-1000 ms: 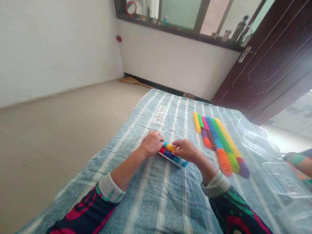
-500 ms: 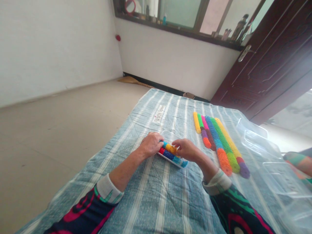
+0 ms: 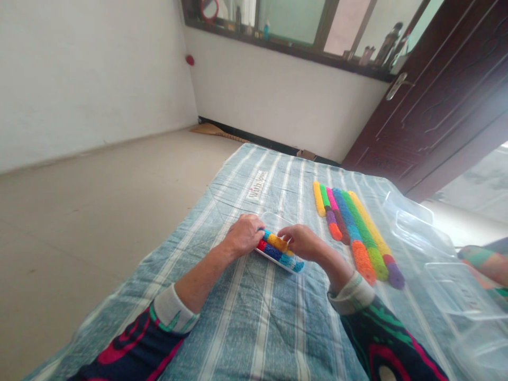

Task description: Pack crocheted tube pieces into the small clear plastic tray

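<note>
A clear plastic box [image 3: 278, 263] sits on the striped cloth with two rows of small textured round pieces in it. The front row [image 3: 274, 252] runs from red through dark blue to light blue. Behind it, the other row [image 3: 273, 239] shows blue and orange-yellow pieces. My left hand [image 3: 246, 235] is closed over the box's left end, its fingertips on the ends of the rows. My right hand [image 3: 304, 242] pinches at the orange-yellow pieces from the right; its fingers partly hide that row's end.
Several long rows of coloured pieces [image 3: 353, 233] lie on the cloth [image 3: 222, 317] to the right. Beyond them, clear plastic containers [image 3: 420, 233] stand near the right edge. A dark red door [image 3: 424, 106] is at the back right, and bare floor [image 3: 99, 222] lies left.
My right fingers have shifted slightly at the orange-yellow pieces. The left hand stays at the box's left end. The whole view has moved a little.
</note>
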`<state>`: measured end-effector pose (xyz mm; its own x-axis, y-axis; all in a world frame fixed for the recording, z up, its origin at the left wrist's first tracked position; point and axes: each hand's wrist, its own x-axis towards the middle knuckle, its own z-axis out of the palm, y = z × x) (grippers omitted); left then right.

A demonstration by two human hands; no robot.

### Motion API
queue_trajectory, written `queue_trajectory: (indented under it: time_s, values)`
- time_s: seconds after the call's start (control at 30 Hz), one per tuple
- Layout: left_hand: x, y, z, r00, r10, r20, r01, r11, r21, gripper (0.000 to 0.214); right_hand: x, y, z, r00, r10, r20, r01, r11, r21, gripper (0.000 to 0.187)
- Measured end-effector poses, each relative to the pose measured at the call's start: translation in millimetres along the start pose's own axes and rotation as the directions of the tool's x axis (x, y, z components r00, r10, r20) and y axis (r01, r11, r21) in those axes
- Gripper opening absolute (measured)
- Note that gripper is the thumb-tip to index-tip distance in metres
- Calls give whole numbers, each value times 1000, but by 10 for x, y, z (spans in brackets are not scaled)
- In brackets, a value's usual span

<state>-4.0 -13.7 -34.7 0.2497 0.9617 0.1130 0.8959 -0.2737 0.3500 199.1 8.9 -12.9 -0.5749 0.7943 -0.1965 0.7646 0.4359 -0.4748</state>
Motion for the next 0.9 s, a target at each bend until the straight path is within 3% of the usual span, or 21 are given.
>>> queue_trajectory:
  time_s: [0.17, 0.37, 0.9]
  values:
    - [-1, 13, -15, 1000, 0, 1, 0, 1000, 5, 23, 11, -20, -14, 1000, -5, 19, 6, 999, -53, 58]
    - [-7, 7, -10, 1000, 2, 5, -2, 1000, -8, 22, 39, -92, -31, 999, 32, 14, -30, 987, -156, 44]
    - [-8, -13, 15, 1000, 14, -11, -15, 999, -37, 20, 114, -274, -7, 979, 197, -54, -204, 926, -319, 30]
